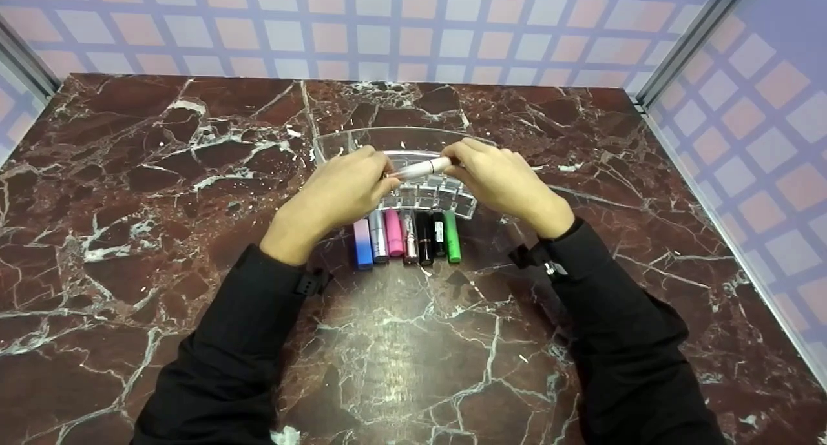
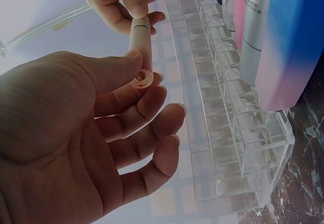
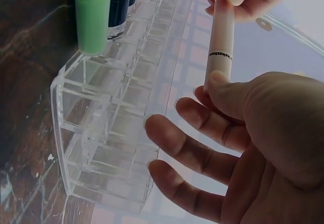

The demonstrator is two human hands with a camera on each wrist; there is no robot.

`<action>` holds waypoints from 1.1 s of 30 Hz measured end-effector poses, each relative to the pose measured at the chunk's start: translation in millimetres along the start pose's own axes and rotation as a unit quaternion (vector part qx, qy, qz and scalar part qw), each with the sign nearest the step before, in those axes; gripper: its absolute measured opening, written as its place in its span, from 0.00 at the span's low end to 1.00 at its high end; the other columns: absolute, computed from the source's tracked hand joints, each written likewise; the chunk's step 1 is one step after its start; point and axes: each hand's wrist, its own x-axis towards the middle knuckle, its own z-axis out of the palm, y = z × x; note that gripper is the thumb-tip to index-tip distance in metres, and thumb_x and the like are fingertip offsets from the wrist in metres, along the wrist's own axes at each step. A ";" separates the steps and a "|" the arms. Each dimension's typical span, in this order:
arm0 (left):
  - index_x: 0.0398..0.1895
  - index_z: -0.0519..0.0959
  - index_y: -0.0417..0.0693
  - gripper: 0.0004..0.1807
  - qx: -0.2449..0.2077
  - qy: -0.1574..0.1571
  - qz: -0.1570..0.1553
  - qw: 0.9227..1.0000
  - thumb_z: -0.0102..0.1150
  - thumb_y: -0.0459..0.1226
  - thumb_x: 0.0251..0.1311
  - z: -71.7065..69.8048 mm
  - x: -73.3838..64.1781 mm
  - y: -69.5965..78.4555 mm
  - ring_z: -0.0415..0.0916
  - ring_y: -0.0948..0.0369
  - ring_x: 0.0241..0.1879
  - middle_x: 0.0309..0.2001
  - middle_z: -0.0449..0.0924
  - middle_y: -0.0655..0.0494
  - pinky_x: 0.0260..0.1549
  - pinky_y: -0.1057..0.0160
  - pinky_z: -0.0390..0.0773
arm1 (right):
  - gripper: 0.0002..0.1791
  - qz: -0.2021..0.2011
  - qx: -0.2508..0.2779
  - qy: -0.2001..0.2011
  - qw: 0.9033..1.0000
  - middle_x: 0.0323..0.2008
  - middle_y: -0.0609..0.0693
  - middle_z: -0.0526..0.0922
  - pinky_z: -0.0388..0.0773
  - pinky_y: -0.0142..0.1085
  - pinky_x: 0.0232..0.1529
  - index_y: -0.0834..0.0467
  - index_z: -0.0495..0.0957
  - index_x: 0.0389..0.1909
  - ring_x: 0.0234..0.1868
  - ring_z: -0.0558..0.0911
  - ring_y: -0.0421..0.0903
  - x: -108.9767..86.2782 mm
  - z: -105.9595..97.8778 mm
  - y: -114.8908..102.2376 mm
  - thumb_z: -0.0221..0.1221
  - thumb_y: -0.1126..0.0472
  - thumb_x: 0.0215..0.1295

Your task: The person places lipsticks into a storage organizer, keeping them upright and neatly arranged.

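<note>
Above a clear tiered organizer [image 1: 466,206], both hands hold a slim lipstick-like tube [image 1: 420,168] with a whitish-pink body and a thin dark line round it. My left hand [image 1: 339,190] pinches one end between thumb and index finger; the other fingers are loosely bent in the left wrist view. At the opposite end, my right hand [image 1: 504,180] pinches the tube with its thumb and fingers. Small dark lettering shows near the line in the right wrist view. The organizer has rows of square compartments below the hands.
Several cosmetic tubes line the organizer's near edge, from a blue-and-pink tube [image 1: 363,245] at left, past a bright pink tube [image 1: 394,233], to a green tube [image 1: 453,238] at right. All stands on a dark red marbled table [image 1: 161,264]. Checked panels [image 1: 387,31] border the back and sides.
</note>
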 end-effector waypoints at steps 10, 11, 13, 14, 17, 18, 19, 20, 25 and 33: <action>0.55 0.78 0.39 0.16 -0.004 -0.018 0.000 1.000 0.49 0.43 0.80 1.7 -1.3 -0.3 0.71 0.55 0.36 0.41 0.74 0.48 0.39 0.55 0.77 | 0.14 0.016 0.039 -0.022 0.999 0.45 0.53 0.82 0.78 0.44 0.30 0.59 0.77 0.58 0.32 0.78 0.50 1.2 0.9 0.5 0.54 0.56 0.80; 0.55 0.78 0.39 0.16 -0.004 -0.021 -0.001 1.000 0.49 0.43 0.80 1.9 -1.2 -0.2 0.71 0.55 0.36 0.41 0.74 0.49 0.39 0.55 0.77 | 0.14 0.016 0.043 -0.022 0.999 0.44 0.53 0.81 0.77 0.44 0.30 0.59 0.76 0.58 0.32 0.77 0.50 1.4 0.8 0.5 0.53 0.55 0.81; 0.56 0.78 0.40 0.16 -0.003 -0.028 -0.003 1.000 0.49 0.43 0.80 2.4 -0.4 -0.2 0.71 0.55 0.35 0.41 0.74 0.49 0.38 0.55 0.78 | 0.15 0.016 0.050 -0.024 0.998 0.43 0.52 0.80 0.77 0.44 0.31 0.59 0.76 0.59 0.32 0.76 0.49 1.7 0.4 0.3 0.52 0.54 0.81; 0.56 0.78 0.40 0.17 -0.004 -0.032 -0.004 0.999 0.49 0.43 0.80 2.4 -0.2 0.2 0.71 0.55 0.35 0.41 0.74 0.49 0.38 0.55 0.78 | 0.16 0.017 0.053 -0.025 0.998 0.42 0.52 0.80 0.76 0.44 0.31 0.59 0.75 0.59 0.32 0.76 0.49 1.9 0.2 0.3 0.51 0.54 0.82; 0.57 0.78 0.40 0.17 -0.003 -0.039 -0.006 0.999 0.48 0.43 0.80 2.7 0.3 1.2 0.71 0.56 0.33 0.40 0.75 0.49 0.35 0.56 0.78 | 0.17 0.018 0.060 -0.026 0.998 0.40 0.52 0.79 0.76 0.43 0.31 0.59 0.74 0.60 0.32 0.75 0.48 2.0 -0.9 -0.3 0.49 0.52 0.83; 0.57 0.77 0.40 0.17 -0.005 -0.042 -0.006 0.999 0.48 0.43 0.80 3.0 0.5 1.7 0.71 0.56 0.33 0.40 0.75 0.49 0.34 0.56 0.78 | 0.18 0.018 0.063 -0.027 0.997 0.40 0.52 0.79 0.76 0.43 0.31 0.59 0.74 0.60 0.32 0.75 0.48 2.1 -1.1 -0.4 0.48 0.52 0.83; 0.58 0.77 0.39 0.17 -0.003 -0.044 -0.004 0.999 0.47 0.43 0.80 3.6 0.6 2.3 0.71 0.57 0.32 0.40 0.75 0.50 0.35 0.56 0.77 | 0.18 0.017 0.070 -0.028 0.997 0.40 0.52 0.79 0.76 0.43 0.32 0.59 0.74 0.60 0.32 0.75 0.48 2.3 -1.3 -0.4 0.48 0.52 0.83; 0.59 0.77 0.39 0.18 -0.005 -0.047 -0.002 0.999 0.47 0.42 0.80 4.5 0.7 2.8 0.70 0.58 0.32 0.40 0.75 0.50 0.35 0.57 0.77 | 0.18 0.017 0.078 -0.029 0.996 0.39 0.52 0.78 0.75 0.42 0.32 0.59 0.74 0.60 0.32 0.75 0.48 2.5 -1.4 -0.3 0.48 0.52 0.83; 0.61 0.77 0.38 0.19 -0.027 -0.066 0.013 0.997 0.47 0.42 0.80 11.1 1.8 4.7 0.70 0.59 0.31 0.39 0.75 0.50 0.35 0.58 0.77 | 0.17 0.023 0.154 -0.032 0.987 0.36 0.51 0.75 0.72 0.40 0.34 0.61 0.75 0.56 0.31 0.72 0.46 4.2 -1.5 0.4 0.48 0.52 0.83; 0.56 0.78 0.38 0.18 -0.041 -0.100 0.035 0.994 0.48 0.43 0.80 13.6 1.7 11.1 0.74 0.58 0.30 0.36 0.77 0.51 0.34 0.58 0.79 | 0.15 0.040 0.213 -0.018 0.976 0.36 0.53 0.76 0.73 0.37 0.34 0.64 0.77 0.53 0.30 0.74 0.45 6.0 -1.7 -2.9 0.49 0.56 0.83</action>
